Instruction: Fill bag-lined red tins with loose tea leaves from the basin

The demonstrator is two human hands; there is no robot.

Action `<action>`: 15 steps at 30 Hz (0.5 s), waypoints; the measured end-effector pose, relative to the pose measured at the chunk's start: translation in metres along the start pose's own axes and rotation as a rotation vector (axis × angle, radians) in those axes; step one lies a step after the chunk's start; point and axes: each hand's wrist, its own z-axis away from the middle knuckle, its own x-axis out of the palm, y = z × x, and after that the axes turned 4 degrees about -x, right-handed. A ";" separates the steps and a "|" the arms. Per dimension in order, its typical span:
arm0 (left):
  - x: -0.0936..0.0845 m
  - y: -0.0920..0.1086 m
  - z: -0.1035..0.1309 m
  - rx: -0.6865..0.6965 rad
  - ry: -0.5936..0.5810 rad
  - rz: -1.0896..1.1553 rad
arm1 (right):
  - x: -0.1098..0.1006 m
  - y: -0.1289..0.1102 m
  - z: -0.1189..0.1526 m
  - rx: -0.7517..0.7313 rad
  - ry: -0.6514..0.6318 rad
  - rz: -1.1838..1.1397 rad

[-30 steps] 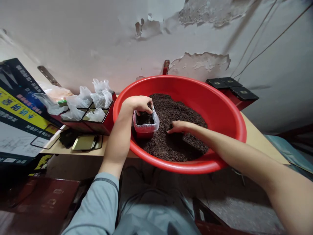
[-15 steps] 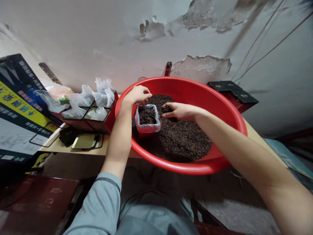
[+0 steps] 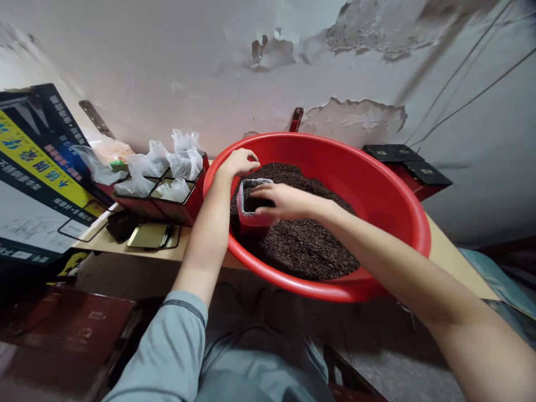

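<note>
A large red plastic basin [image 3: 393, 201] holds a heap of dark, shredded leaves that look like loose tea [image 3: 314, 245]. In its left part stands a red square tin [image 3: 254, 219], lined with a clear plastic bag [image 3: 239, 201] and partly filled with the same leaves. My left hand [image 3: 238, 163] is at the tin's far left rim, fingers curled at the bag's edge; its exact grip is partly hidden. Over the tin's mouth reaches my right hand [image 3: 281, 200], fingers bent down into it with dark tea between fingers and thumb.
Several red tins [image 3: 178, 209] with plastic bags sticking out stand left of the basin. A gold-coloured lid [image 3: 148, 235] lies before them. Black-topped red tins [image 3: 427, 172] are at the right by the wall. A printed carton [image 3: 37, 184] leans far left.
My right hand has moved left with tea, from above the heap to inside the tin's mouth. My left hand stays at the rim. The whole view has shifted slightly.
</note>
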 end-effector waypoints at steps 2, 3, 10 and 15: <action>0.001 -0.001 0.000 -0.006 -0.141 -0.065 | 0.007 -0.015 -0.003 -0.053 -0.174 0.137; 0.002 -0.001 0.000 -0.006 -0.196 -0.111 | 0.010 -0.021 -0.006 -0.054 -0.226 0.181; 0.012 0.003 0.002 -0.036 -0.291 -0.315 | 0.025 -0.023 -0.021 -0.021 -0.297 0.399; 0.015 0.008 0.001 -0.090 -0.289 -0.332 | 0.021 -0.013 -0.019 0.000 -0.353 0.330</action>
